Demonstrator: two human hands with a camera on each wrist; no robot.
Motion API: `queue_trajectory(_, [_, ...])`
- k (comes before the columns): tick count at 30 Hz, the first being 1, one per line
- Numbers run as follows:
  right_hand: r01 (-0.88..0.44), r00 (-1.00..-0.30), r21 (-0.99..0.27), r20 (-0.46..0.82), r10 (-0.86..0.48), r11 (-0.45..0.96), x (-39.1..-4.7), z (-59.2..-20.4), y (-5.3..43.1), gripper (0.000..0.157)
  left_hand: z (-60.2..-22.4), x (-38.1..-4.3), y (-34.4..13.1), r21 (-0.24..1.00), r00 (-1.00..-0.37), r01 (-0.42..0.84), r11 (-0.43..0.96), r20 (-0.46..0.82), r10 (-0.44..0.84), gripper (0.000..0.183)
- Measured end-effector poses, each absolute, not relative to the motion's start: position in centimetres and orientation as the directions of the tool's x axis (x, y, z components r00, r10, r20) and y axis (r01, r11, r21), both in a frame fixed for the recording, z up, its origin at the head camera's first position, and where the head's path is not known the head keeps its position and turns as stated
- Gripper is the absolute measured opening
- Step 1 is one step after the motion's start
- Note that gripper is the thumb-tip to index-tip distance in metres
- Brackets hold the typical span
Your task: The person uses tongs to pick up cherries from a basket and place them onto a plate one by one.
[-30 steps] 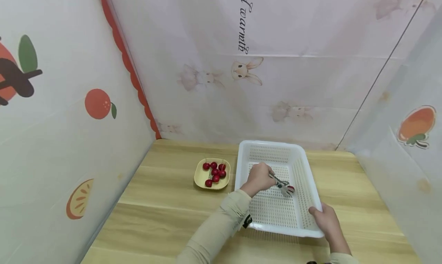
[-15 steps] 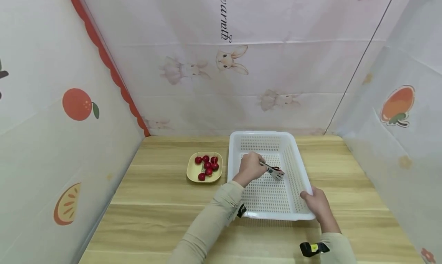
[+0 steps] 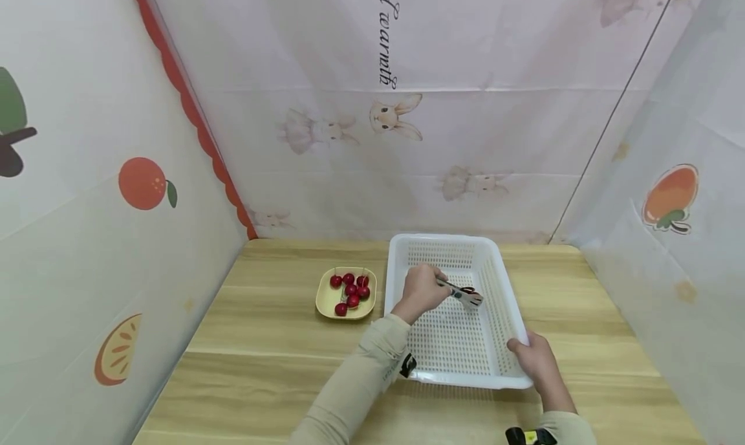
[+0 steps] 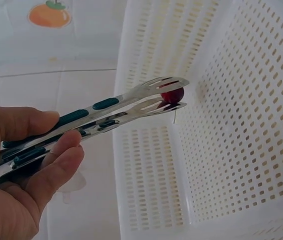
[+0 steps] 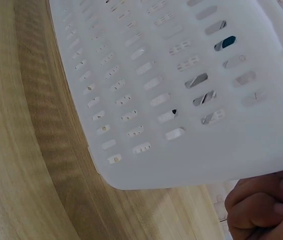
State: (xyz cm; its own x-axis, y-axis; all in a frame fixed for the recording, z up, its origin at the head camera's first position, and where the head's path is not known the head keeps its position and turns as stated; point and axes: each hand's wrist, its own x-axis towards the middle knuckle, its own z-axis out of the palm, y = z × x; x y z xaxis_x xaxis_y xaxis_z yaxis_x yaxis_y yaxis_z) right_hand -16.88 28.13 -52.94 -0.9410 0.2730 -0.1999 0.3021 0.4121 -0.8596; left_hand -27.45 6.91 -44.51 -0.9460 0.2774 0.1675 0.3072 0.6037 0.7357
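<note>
My left hand (image 3: 421, 290) grips metal tongs (image 4: 99, 111) with dark green inserts, over the inside of a white perforated plastic basket (image 3: 442, 376). Between the tongs' slotted tips sits one dark red cherry (image 4: 173, 95), close to the basket's inner side in the left wrist view; the head view mostly hides it. My right hand (image 3: 537, 362) holds the basket's rim at the near right corner, thumb on top. In the right wrist view, curled fingers (image 5: 261, 205) show below the basket's outer wall (image 5: 146, 165).
A pale yellow dish (image 3: 326, 308) with several red cherries (image 3: 352, 291) stands just left of the basket on the wooden table (image 3: 256, 380). Printed fabric walls (image 3: 326, 63) enclose the table at the back and sides.
Within the basket, the left hand and tongs have shifted slightly towards the far side, still with the cherry. The right hand keeps its hold on the rim. The head view has shifted a little.
</note>
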Motion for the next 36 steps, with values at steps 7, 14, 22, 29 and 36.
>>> queue_trajectory(7, [0.307, -0.938, -0.859, -0.2, 0.281, 0.411, -17.2, -53.1, 28.0, 0.045, -44.0, -27.5, 5.9, 0.731, -0.947, 0.318, 0.604, 0.211, 0.244, 0.012])
queue_trajectory(14, [0.309, -0.938, -0.853, -0.201, 0.283, 0.42, -17.2, -53.2, 27.9, 0.044, -44.3, -27.4, 3.5, 0.774, -0.958, 0.288, 0.564, 0.222, 0.184, 0.013])
queue_trajectory(22, [0.329, -0.933, -0.836, -0.215, 0.289, 0.44, -16.8, -52.9, 28.0, 0.045, -44.9, -26.6, 0.9, 0.863, -0.972, 0.234, 0.447, 0.204, 0.114, 0.011])
queue_trajectory(29, [0.325, -0.933, -0.848, -0.216, 0.287, 0.418, -16.5, -53.0, 28.0, 0.046, -45.7, -26.4, -0.8, 0.894, -0.979, 0.2, 0.402, 0.201, 0.04, 0.016])
queue_trajectory(36, [0.322, -0.934, -0.851, -0.213, 0.288, 0.416, -16.7, -53.3, 27.9, 0.046, -46.1, -26.1, -2.6, 0.91, -0.974, 0.205, 0.361, 0.226, -0.015, 0.017])
